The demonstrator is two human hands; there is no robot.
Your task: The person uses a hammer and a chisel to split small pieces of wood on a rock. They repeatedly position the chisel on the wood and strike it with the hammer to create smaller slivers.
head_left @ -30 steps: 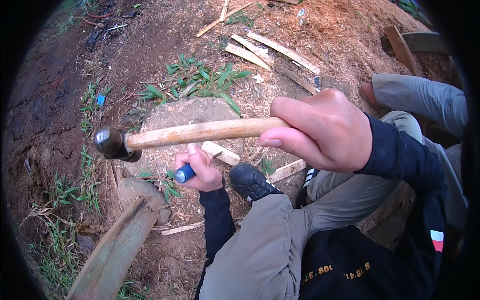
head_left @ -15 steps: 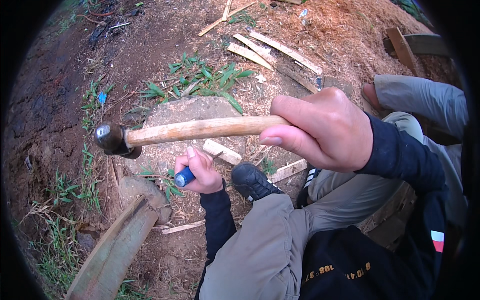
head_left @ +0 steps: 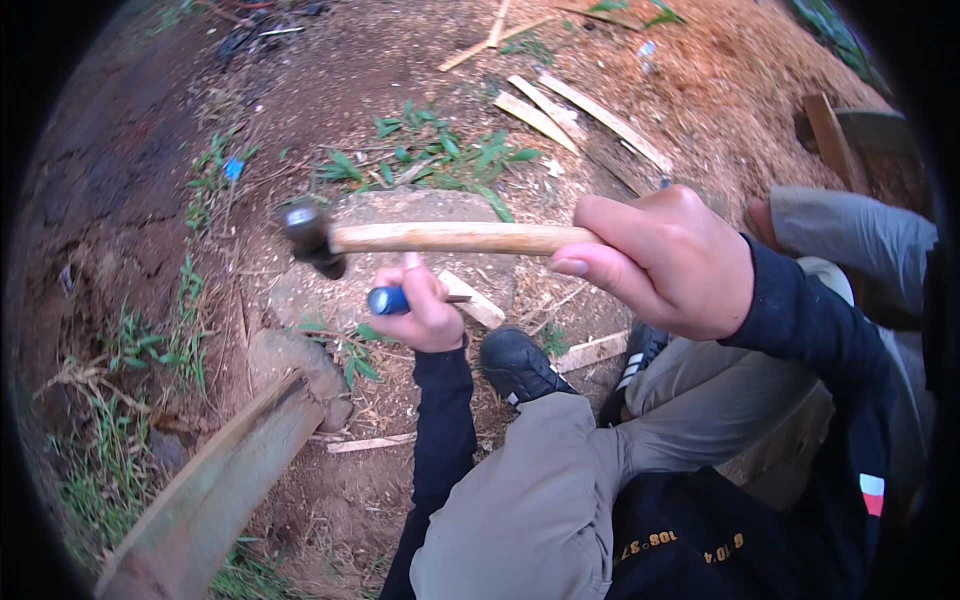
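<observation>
Bare brown earth [head_left: 280, 530] spreads around us outdoors, turning to a reddish heap of shavings [head_left: 715, 80] toward the upper right, with pale wood strips [head_left: 610, 122] lying loose near it. At the lower left we see a weathered plank [head_left: 195, 505] reaching to a rounded stone [head_left: 288, 362], and on the right a grey trouser leg [head_left: 850, 230] that seems to be another person's. Our right hand [head_left: 665, 265] is closed firmly around the end of a hammer [head_left: 450, 238], the thumb laid along its wooden handle, and our left hand [head_left: 430, 312] is wrapped around a blue-handled tool [head_left: 392, 300], whose butt faces left and whose thin metal shaft points right. That shaft ends over a short pale wood piece [head_left: 487, 308] just beside the left hand, close to our black shoe [head_left: 515, 362]; we cannot tell whether its tip touches the wood. Compared with half a second ago, the whole view has slid a little to the right, and the dark hammer head [head_left: 318, 240], now smeared by motion, has come nearer to the butt of the tool. We judge that hammer and tool are closer to lining up, with the left fingers near the hammer's path, but the remaining gap in height is hard for us to read.
</observation>
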